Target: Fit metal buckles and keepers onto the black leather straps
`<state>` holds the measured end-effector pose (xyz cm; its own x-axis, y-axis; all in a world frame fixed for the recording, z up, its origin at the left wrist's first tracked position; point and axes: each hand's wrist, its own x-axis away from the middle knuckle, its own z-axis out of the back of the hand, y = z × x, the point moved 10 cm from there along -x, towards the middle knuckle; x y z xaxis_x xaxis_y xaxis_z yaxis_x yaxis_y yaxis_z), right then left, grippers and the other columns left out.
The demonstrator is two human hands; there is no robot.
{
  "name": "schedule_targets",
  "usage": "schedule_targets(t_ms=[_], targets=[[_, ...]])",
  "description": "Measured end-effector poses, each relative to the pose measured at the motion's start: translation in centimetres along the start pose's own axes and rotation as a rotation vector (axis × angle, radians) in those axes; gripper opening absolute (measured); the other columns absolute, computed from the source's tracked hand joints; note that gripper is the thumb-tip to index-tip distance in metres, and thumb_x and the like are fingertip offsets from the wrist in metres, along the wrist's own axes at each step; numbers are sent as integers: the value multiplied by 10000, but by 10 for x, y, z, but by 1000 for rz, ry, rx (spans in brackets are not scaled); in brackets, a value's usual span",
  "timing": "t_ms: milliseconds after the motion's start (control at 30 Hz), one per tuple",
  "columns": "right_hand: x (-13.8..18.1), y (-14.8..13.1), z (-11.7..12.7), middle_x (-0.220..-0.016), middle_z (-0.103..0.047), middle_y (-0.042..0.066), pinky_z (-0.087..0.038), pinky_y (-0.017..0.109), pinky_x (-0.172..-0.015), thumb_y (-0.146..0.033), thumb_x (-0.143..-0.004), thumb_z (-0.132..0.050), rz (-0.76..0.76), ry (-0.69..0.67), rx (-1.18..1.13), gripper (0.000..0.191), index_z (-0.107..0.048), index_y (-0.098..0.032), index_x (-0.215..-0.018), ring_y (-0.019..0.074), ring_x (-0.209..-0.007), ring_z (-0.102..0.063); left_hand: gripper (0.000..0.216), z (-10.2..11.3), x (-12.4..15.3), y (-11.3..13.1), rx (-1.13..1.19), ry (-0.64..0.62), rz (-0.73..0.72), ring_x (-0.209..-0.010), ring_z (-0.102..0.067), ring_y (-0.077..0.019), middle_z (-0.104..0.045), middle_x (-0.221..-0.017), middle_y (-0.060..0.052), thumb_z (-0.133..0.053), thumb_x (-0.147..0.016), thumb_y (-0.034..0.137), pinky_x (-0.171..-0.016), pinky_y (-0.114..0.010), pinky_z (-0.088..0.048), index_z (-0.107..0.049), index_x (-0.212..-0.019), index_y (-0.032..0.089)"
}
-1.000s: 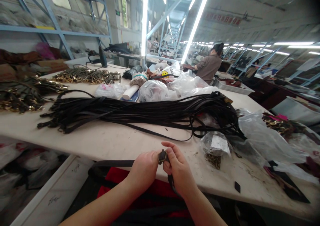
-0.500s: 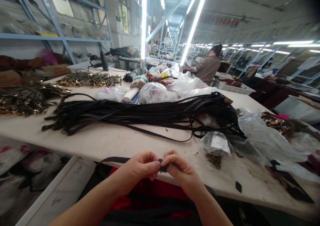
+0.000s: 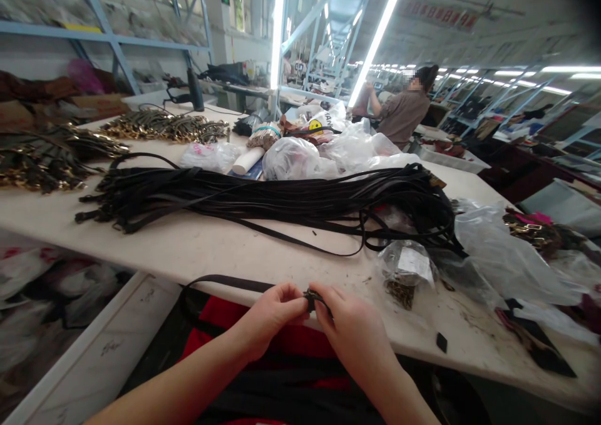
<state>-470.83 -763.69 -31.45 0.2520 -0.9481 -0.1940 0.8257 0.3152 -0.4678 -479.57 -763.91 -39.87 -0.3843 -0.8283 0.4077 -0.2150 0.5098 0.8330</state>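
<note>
black strap runs left from the fingers along the near edge of the table. the left hand pinches a small dark metal fitting between thumb and fingers; the right hand pinches it from the other side. beyond the fingertips lies a bundle of black straps; to their right, a clear plastic bag.
</note>
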Motion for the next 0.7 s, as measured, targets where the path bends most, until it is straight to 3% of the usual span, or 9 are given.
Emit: schedule_targets(t_ms=[100, 267, 333, 433, 500, 567, 633, 700], targets=[[2, -2, -6, -809, -674, 75, -367, 314, -550, -204, -805, -487, 22, 14, 101, 236, -633, -213, -990, 224, -642, -592, 191, 1, 1, 2, -57, 16, -29, -589, -432, -97, -514, -607, 32, -632, -702, 262, -576, -227, -316, -481, -682, 147], [6, -7, -12, -884, -654, 74, -435, 301, -634, -187, -869, -390, 44, 18, 47, 260, -590, -182, -1034, 203, -748, -608, 204, 1, 3, 0, -54, -16, -62, -680, -476, -116, -557, -713, 5, -644, -695, 296, -672, -247, -360, -554, -750, 121], [7, -10, -16, -886, -635, 69, -442, 305, -623, -266, -859, -461, 68, -11, 57, 245, -568, -179, -1062, 208, -743, -596, 194, 4, 4, 3, -90, 4, -90, -670, -479, -108, -550, -704, 18, -661, -685, 274, -660, -236, -373, -550, -741, 126], [9, -15, -11, -798, -597, 46, -430, 314, -599, -330, -781, -587, 112, 4, 136, 209, -599, -200, -944, 214, -695, -561, 206, 14, 8, 22, -114, 34, -148, -603, -466, -77, -509, -636, 57, -702, -652, 206, -578, -190, -378, -513, -706, 145], [9, -17, 7, -798, -586, 49, -434, 334, -663, -276, -763, -589, 134, 99, 142, 121, -604, -197, -854, 219, -740, -552, 212, 31, 14, 47, -19, 70, -192, -588, -498, -70, -533, -635, 58, -711, -637, 160, -569, -170, -405, -516, -721, 155], [8, -15, 25, -848, -593, 60, -437, 343, -725, -226, -741, -583, 132, 182, 84, 123, -592, -184, -857, 217, -791, -552, 212, 62, 23, 76, 166, 171, -262, -573, -537, -71, -580, -659, 46, -704, -621, 116, -572, -168, -449, -541, -749, 164], [6, -10, 34, -848, -606, 53, -450, 316, -711, -201, -729, -583, 109, 183, -6, 157, -576, -179, -884, 198, -779, -564, 236, 93, 34, 99, 332, 291, -359, -539, -544, -63, -598, -664, 44, -708, -597, 88, -558, -164, -476, -571, -771, 168], [3, -10, 35, -844, -624, 44, -463, 298, -691, -186, -740, -579, 102, 145, -80, 190, -565, -176, -929, 186, -765, -581, 249, 101, 41, 111, 386, 308, -449, -548, -548, -64, -602, -679, 43, -743, -592, 144, -563, -164, -494, -596, -790, 175]])
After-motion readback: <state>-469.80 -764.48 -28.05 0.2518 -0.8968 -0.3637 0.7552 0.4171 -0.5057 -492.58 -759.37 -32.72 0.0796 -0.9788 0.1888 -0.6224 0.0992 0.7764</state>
